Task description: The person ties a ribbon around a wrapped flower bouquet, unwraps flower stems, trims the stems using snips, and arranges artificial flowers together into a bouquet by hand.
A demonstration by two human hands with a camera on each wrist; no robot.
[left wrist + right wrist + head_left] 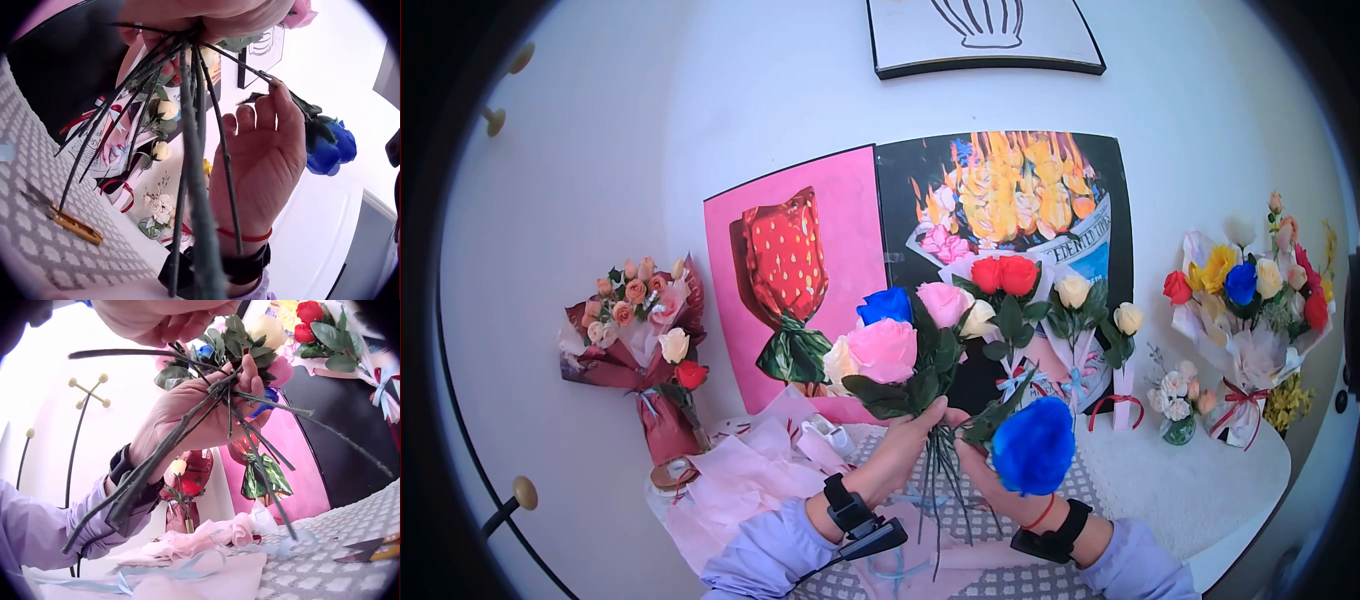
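Note:
My left hand [905, 445] grips a bunch of stems [219, 394] just below the flowers, with pink roses [883, 350], a blue rose [885, 306] and cream ones above it. The bare stem ends fan out beneath the hand. Close beside it, my right hand [259, 162] pinches the stem of a separate large blue rose [1034, 446] between thumb and fingers. That rose tilts outward to the right, its stem crossing toward the bunch.
Pink wrapping paper [740, 470] and ribbon lie on the patterned tablecloth [37, 212], with scissors [75, 226] near the stems. Wrapped bouquets stand left [650, 400] and right [1250, 370]. Two pictures lean on the wall behind, one pink [730, 240].

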